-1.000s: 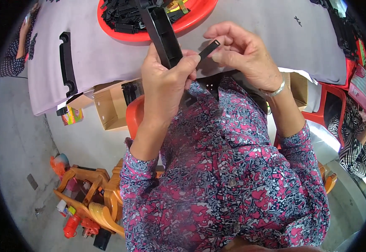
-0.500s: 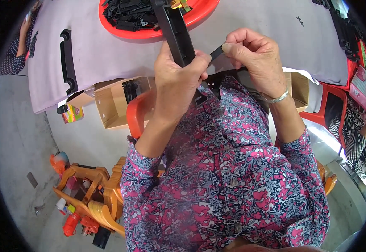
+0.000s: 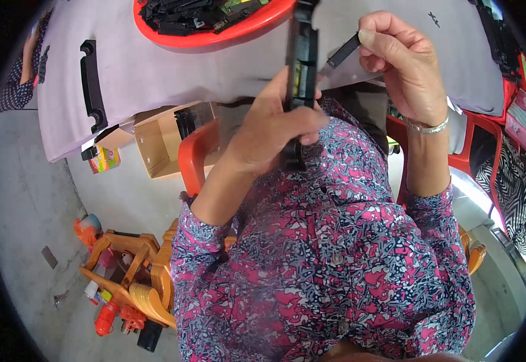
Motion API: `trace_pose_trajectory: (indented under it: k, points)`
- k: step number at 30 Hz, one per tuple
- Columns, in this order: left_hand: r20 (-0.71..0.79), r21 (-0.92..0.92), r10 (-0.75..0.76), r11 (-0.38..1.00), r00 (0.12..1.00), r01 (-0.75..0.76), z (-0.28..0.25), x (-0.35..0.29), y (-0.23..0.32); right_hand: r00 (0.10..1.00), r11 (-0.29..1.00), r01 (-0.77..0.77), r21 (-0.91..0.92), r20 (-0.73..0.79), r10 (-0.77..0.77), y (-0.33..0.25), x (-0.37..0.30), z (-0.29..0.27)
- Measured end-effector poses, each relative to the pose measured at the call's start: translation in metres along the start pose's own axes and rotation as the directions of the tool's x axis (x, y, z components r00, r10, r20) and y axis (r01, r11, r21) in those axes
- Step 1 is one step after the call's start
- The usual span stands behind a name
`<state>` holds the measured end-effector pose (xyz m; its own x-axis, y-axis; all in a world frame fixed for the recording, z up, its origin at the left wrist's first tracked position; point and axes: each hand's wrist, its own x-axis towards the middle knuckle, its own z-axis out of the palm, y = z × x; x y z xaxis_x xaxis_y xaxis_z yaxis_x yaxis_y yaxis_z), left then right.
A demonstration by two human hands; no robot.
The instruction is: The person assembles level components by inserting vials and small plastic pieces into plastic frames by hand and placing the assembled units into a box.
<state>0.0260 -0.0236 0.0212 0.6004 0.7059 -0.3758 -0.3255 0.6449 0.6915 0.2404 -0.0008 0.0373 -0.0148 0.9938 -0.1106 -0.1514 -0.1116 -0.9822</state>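
My left hand (image 3: 278,123) is closed round a long black plastic part (image 3: 302,57), held roughly upright in front of my chest. A yellow-green patch shows in a recess of that part. My right hand (image 3: 405,63) pinches one end of a thin black plastic strip (image 3: 343,50) between thumb and fingertips. The strip slants down toward the long part and is apart from it. Past my left hand, a red tray (image 3: 214,39) on the table holds a heap of small black pieces (image 3: 181,15).
On the left of the grey-covered table (image 3: 148,78) lies another long black part (image 3: 92,87). An open cardboard box (image 3: 157,142) and a red chair (image 3: 193,157) stand below the table edge. Other people sit at far left and right, one in a striped garment (image 3: 507,187).
My left hand has turned the long black part more upright and moved it right. My right hand has drawn the strip up and to the right, away from it.
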Motion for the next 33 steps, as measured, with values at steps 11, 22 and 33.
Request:
trace_pose_trajectory:
  k: [11, 22, 33]
  points:
    - [0.083, -0.053, -0.126, 0.990, 0.989, 0.131, -0.012, -0.006, -0.029, 0.980, 0.946, -0.197, -0.259, -0.023, 0.197, 0.012, -0.022, 0.012]
    - [0.055, 0.192, -0.023, 0.981, 0.998, 0.013, -0.011, -0.017, -0.030, 0.971, 0.939, -0.228, -0.256, 0.009, 0.238, 0.015, -0.029, 0.027]
    - [0.075, 0.126, -0.094, 0.988, 0.993, 0.084, -0.021, -0.012, -0.024, 0.982, 0.926, -0.163, -0.341, -0.142, 0.121, 0.037, -0.030, 0.043]
